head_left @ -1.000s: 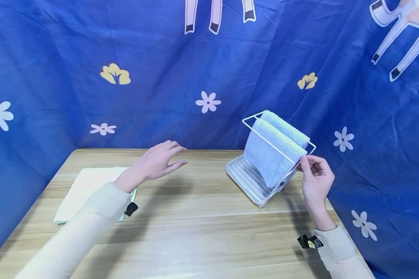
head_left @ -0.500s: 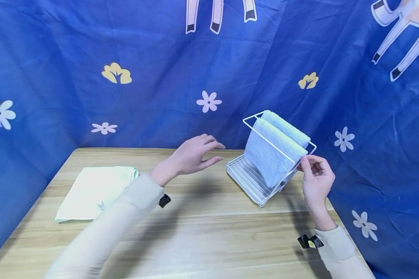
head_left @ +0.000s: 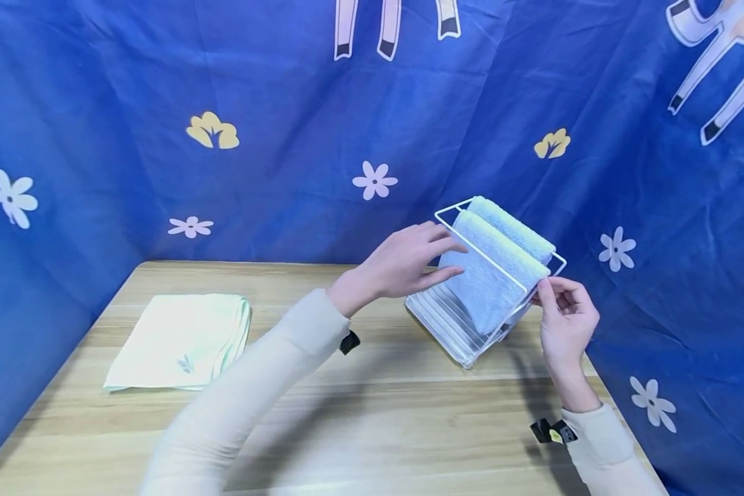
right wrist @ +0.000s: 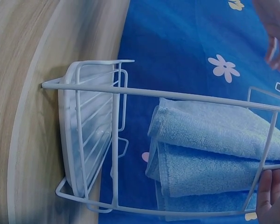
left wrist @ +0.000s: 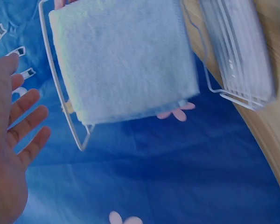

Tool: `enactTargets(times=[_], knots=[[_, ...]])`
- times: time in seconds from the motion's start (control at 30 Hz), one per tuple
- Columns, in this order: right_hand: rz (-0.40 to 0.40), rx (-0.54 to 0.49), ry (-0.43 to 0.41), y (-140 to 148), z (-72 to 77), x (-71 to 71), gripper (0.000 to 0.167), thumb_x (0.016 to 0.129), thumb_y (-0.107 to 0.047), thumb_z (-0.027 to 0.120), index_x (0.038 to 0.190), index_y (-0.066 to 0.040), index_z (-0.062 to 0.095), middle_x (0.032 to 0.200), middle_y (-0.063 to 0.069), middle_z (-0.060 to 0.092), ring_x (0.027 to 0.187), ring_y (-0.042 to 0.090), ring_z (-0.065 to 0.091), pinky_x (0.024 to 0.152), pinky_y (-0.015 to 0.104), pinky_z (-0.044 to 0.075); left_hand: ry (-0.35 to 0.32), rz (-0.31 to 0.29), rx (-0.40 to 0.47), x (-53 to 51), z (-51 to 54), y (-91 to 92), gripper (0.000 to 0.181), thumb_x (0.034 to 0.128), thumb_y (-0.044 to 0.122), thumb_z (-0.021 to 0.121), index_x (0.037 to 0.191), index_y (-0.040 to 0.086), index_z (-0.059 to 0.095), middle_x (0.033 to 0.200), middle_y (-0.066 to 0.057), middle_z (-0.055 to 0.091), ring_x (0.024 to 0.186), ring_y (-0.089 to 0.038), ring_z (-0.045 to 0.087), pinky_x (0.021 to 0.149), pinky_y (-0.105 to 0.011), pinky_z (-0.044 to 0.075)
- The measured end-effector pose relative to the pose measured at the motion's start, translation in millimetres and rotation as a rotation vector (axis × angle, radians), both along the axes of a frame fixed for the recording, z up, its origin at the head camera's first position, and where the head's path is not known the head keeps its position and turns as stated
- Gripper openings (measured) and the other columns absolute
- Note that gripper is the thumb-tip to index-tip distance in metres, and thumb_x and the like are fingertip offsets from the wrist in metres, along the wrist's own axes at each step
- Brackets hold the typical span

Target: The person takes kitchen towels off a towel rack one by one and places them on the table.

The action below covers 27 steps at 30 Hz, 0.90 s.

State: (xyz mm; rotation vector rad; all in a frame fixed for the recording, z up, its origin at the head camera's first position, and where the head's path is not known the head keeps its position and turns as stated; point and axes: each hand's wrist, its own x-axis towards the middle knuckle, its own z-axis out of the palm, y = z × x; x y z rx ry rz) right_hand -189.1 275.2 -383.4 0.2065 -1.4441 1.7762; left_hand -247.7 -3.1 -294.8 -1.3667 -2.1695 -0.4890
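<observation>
Left hand (head_left: 406, 260) has swung right across the counter (head_left: 471, 427), from near the folded green cloth (head_left: 173, 341) to the white wire rack (head_left: 437, 318); right hand (head_left: 566, 320) and blue towel (head_left: 483, 289) haven't really shifted. Towel hangs over the rack's upper bars, right part of the counter. Can't tell if it's one piece or two.

Left fingers (left wrist: 30, 122) are spread wide, holding nothing. Right fingers are curled narrow at the rack's near end, thumb by the towel's edge; looks like a pinch on the wire, maybe catching some cloth too.

Step in hand reads as settling the towel on its bars. To do it well, I'd keep the right hand firm so the light-looking frame doesn't tip, bring the left to the far end gently, and work both ends evenly. Grabbing just one layer could drag the towel crooked.

Head view makes the left hand look almost on the rack; left wrist view shows a gap between fingers and bar, plus the towel's broad hanging face. Right wrist view gives the stacked layers and the tray (right wrist: 72, 154) under the base wires, which the head view partly hides. Green cloth shows only from the head.
</observation>
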Motion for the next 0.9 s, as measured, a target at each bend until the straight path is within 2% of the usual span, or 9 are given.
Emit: enactTargets(times=[0.2,0.37,0.57,0.7,0.8,0.9], knots=[[-0.010,0.003,-0.002,0,0.9,0.6,0.007,0.095,0.005,0.073,0.099,0.010,0.072,0.081,0.002,0.072,0.066,0.011,0.071,0.067,0.020,0.061,-0.037,0.006,-0.026,-10.2,12.0,26.5,0.033,0.1045,0.038,0.066,0.128,0.015,0.073,0.119,-0.002,0.073,0.104,-0.017,0.067,0.094,-0.033,0.055],[-0.010,-0.010,0.002,-1,2.3,1.0,0.007,0.094,0.005,0.073,0.099,0.011,0.072,0.080,0.003,0.072,0.065,0.013,0.070,0.066,0.021,0.061,-0.074,0.046,-0.064,-18.9,20.2,47.9,0.035,0.1062,0.041,0.062,0.131,0.017,0.071,0.123,-0.001,0.072,0.109,-0.016,0.066,0.100,-0.032,0.052],[0.012,-0.021,0.013,0,1.5,1.4,0.007,0.094,0.006,0.073,0.099,0.010,0.071,0.081,0.004,0.072,0.066,0.013,0.070,0.066,0.021,0.062,-0.109,0.085,-0.120,-29.4,25.1,73.0,0.038,0.1071,0.044,0.059,0.133,0.018,0.070,0.130,-0.001,0.070,0.120,-0.017,0.064,0.108,-0.030,0.048],[0.029,-0.022,0.028,1,1.0,0.7,0.008,0.094,0.006,0.073,0.100,0.011,0.071,0.081,0.004,0.072,0.066,0.013,0.071,0.066,0.021,0.062,-0.146,0.104,-0.148,-34.1,27.4,85.1,0.038,0.1071,0.046,0.058,0.133,0.020,0.069,0.131,0.000,0.069,0.120,-0.017,0.062,0.107,-0.029,0.047],[0.022,0.002,0.024,2,0.3,0.5,0.008,0.095,0.005,0.073,0.100,0.011,0.071,0.082,0.003,0.073,0.067,0.012,0.071,0.067,0.021,0.062,-0.163,0.124,-0.195,-35.5,28.2,90.7,0.038,0.1067,0.047,0.058,0.133,0.023,0.069,0.132,0.001,0.068,0.120,-0.016,0.062,0.106,-0.029,0.048],[0.016,0.016,0.023,2,-0.1,0.7,0.008,0.095,0.005,0.072,0.100,0.010,0.071,0.081,0.001,0.072,0.067,0.012,0.071,0.067,0.021,0.062,-0.187,0.152,-0.262,-36.6,29.0,95.4,0.036,0.1060,0.049,0.059,0.133,0.026,0.068,0.134,0.004,0.067,0.125,-0.016,0.060,0.110,-0.031,0.046]])
